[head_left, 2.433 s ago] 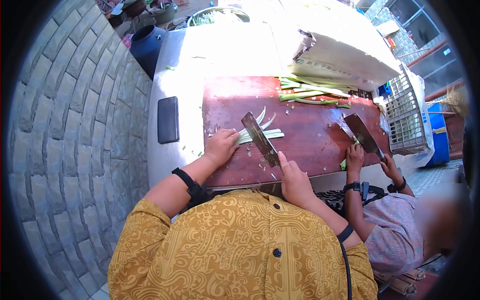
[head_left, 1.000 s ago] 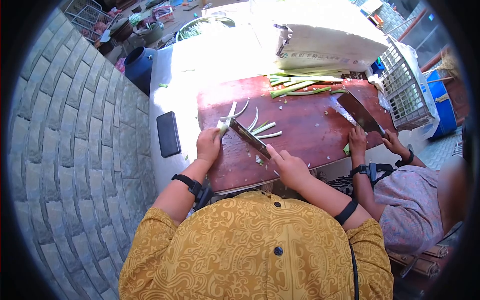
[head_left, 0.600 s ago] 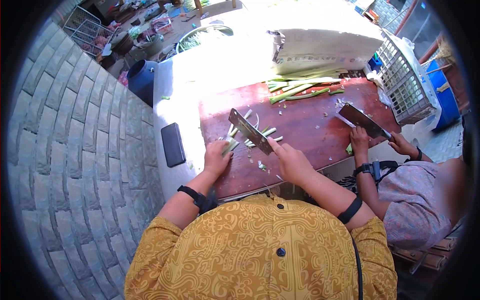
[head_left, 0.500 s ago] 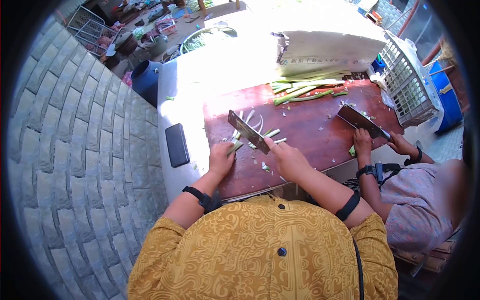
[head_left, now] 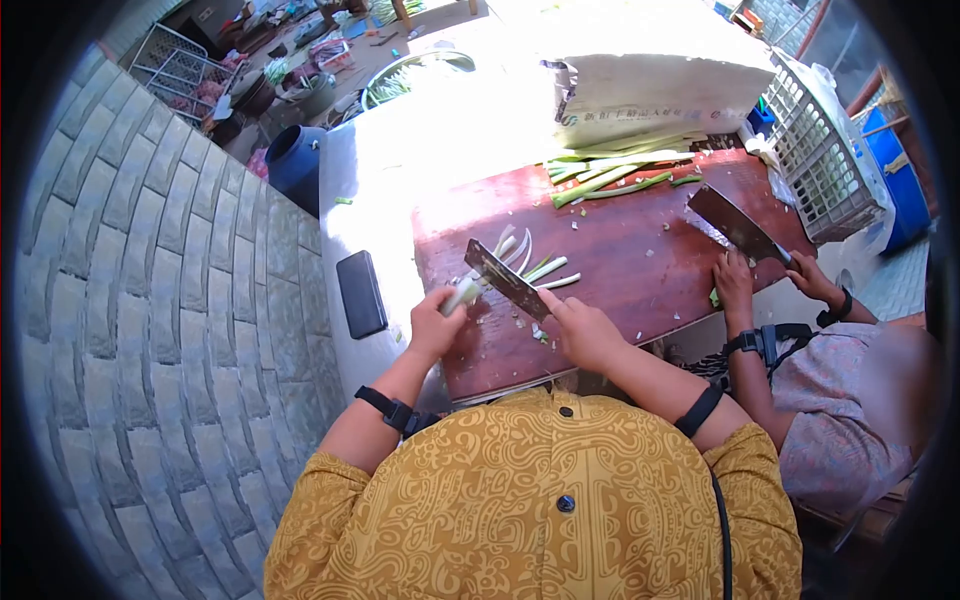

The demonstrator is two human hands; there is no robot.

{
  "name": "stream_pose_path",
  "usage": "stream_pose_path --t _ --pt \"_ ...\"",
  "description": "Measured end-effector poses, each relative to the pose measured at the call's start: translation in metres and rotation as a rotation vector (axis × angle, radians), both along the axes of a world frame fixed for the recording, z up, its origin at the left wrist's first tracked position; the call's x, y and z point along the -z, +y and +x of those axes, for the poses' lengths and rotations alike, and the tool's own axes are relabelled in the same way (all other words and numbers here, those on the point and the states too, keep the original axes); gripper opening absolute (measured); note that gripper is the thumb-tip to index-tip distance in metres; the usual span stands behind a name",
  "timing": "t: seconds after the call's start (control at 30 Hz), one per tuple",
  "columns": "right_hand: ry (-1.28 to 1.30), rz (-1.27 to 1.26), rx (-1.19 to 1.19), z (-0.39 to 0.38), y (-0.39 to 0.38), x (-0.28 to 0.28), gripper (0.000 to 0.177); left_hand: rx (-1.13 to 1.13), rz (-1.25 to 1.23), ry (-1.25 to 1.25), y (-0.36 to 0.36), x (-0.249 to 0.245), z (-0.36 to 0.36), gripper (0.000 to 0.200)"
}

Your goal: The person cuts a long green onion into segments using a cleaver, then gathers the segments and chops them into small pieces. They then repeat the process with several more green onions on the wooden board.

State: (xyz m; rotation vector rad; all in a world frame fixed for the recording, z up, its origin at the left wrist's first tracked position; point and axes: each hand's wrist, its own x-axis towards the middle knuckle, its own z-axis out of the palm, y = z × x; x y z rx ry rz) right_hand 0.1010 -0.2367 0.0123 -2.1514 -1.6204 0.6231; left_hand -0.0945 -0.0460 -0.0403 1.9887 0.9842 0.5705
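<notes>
Just inside the near edge of the red board [head_left: 640, 260], the right hand [head_left: 588, 332] has its fingers closed around the handle of the cleaver [head_left: 505, 280]. By the left edge, the left hand [head_left: 436, 325] pinches a pale stalk [head_left: 462, 295]; 0.5 s ago it looked sharper, now it is motion-blurred, suggesting mid-cut repositioning. Cut lengths [head_left: 548, 268] lie beyond the blade, longer green stalks [head_left: 605, 185] along the far edge.

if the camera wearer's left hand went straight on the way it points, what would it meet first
Beyond the pale green-and-white stalks in its grip, the bare left hand would probably first meet the dark rectangular metal cleaver; depth is unclear, so it might pass beneath.
</notes>
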Motion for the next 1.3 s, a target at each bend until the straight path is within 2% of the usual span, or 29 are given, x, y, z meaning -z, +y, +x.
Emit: stream_pose_path --t 0.13,0.23,0.33,0.37,0.4,0.47,0.6,0.63,0.73,0.77,0.87,0.97,1.07,1.17,1.3 --pt "0.296 0.160 0.107 0.007 -0.011 -0.001 0.064 -0.133 -0.160 -0.189 0.044 0.001 0.029 0.024" --pt "0.213 0.441 0.178 0.018 -0.024 0.002 0.068 -0.083 -0.166 -0.106 0.071 0.004 0.059 0.030" --pt "0.348 0.255 0.361 0.030 -0.044 -0.026 0.066 -0.065 -0.049 0.062 0.066 0.002 0.089 0.031" --pt "0.285 0.277 0.374 0.036 -0.051 -0.026 0.067 0.021 0.046 0.113 0.075 0.034 0.098 0.035" --pt "0.219 0.285 0.384 0.041 -0.059 -0.025 0.067 0.089 0.112 0.094 0.068 0.035 0.104 0.036" --pt "0.092 0.304 0.401 0.049 -0.072 -0.022 0.068 0.225 0.247 0.059 0.045 0.030 0.117 0.038" --pt "-0.045 0.172 0.442 0.053 -0.088 -0.011 0.068 0.475 0.250 0.131 0.007 0.016 0.135 0.047" --pt "-0.075 0.138 0.435 0.052 -0.089 -0.010 0.068 0.567 0.268 0.175 0.001 0.009 0.135 0.056" --pt "-0.111 0.093 0.393 0.049 -0.087 -0.011 0.066 0.667 0.529 0.295 -0.019 -0.008 0.129 0.066" --pt "-0.113 0.088 0.373 0.047 -0.085 -0.011 0.065 0.686 0.537 0.322 -0.020 -0.004 0.128 0.075" --pt "-0.069 -0.043 0.421 0.045 -0.072 -0.016 0.061 0.544 0.545 0.276 -0.030 -0.002 0.122 0.074" --pt "-0.073 -0.145 0.294 0.051 -0.061 -0.012 0.057 0.425 0.526 0.102 -0.032 0.013 0.114 0.065" --pt "-0.087 -0.094 0.250 0.050 -0.054 -0.003 0.054 0.402 0.523 0.015 -0.030 0.019 0.107 0.055" --pt "-0.079 -0.040 0.254 0.053 -0.050 0.007 0.053 0.405 0.542 0.057 -0.027 0.024 0.099 0.047" --pt "-0.109 -0.008 0.232 0.059 -0.040 0.000 0.052 0.344 0.585 0.008 -0.029 0.029 0.097 0.046"
